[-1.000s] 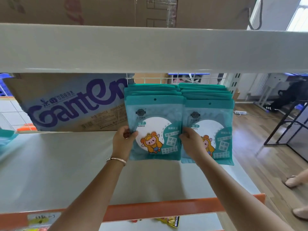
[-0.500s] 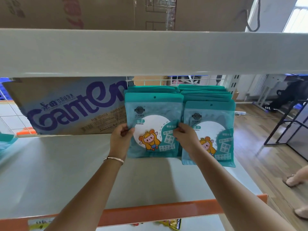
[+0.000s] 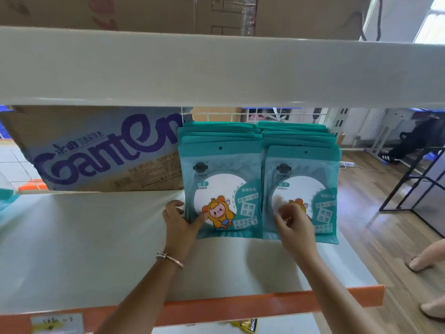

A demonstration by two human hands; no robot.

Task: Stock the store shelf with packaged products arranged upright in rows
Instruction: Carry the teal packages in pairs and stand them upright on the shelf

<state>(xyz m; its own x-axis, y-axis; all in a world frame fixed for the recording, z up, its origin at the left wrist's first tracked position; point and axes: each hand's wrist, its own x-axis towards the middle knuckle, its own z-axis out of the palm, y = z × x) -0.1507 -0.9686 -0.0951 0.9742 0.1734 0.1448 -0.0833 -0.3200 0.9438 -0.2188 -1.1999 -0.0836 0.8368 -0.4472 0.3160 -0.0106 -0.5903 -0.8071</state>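
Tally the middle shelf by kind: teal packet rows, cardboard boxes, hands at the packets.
Teal packet rows: 2, the left row and the right row; the packets overlap too much to count.
Cardboard boxes: 1, the cardboard box printed Ganten.
Hands: 2, the left hand gripping the left row's edge, the right hand at the right row's front, blurred.
Total: 5.
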